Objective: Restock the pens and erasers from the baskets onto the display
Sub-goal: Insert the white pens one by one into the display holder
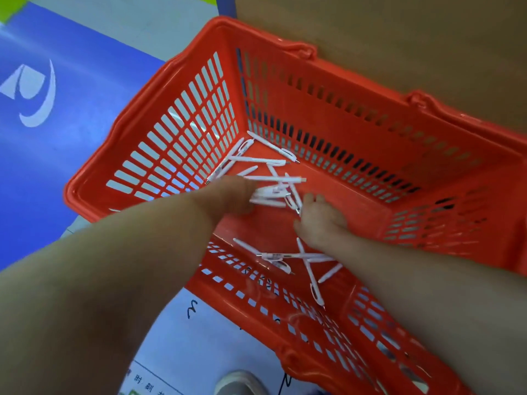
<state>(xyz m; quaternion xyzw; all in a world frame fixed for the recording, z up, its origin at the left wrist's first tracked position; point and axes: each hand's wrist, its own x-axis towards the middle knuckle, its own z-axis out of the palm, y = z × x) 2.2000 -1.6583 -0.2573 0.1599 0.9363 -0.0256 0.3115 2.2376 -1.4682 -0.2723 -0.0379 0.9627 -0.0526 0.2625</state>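
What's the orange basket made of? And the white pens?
The basket looks like hard, slightly glossy plastic: moulded slots and shine on its rim. The pens seem smooth white plastic, probably with metal tips.

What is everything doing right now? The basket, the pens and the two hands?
Basket: upright, pens inside.
Left hand: in the basket, gripping a bunch of pens.
Right hand: in the basket, fingers at the pens; grip unclear.
Loose pens: lying scattered on the basket's bottom.
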